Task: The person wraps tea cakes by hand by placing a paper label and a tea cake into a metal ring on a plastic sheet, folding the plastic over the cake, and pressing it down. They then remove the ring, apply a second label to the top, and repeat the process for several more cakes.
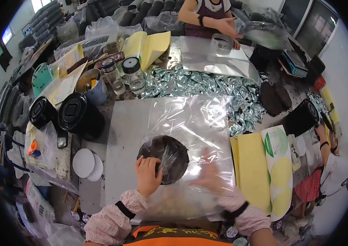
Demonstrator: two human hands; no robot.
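A dark round slab (176, 158) lies on the grey metal sheet (124, 123), partly under clear plastic film (190, 119). My left hand (148, 174) rests at the slab's left edge with its fingers bent and pressed together on the film. To the right of the slab, my right hand (213, 174) is blurred by motion over the film, and its fingers are smeared. Whether it holds any of the film cannot be made out.
Crumpled foil (198, 84) lies behind the sheet, with glass jars (133, 74) and a black canister (79, 117) to the left. Yellow paper (252, 164) lies right. A co-worker's hands (229, 30) are across the table; another person (338, 172) is far right.
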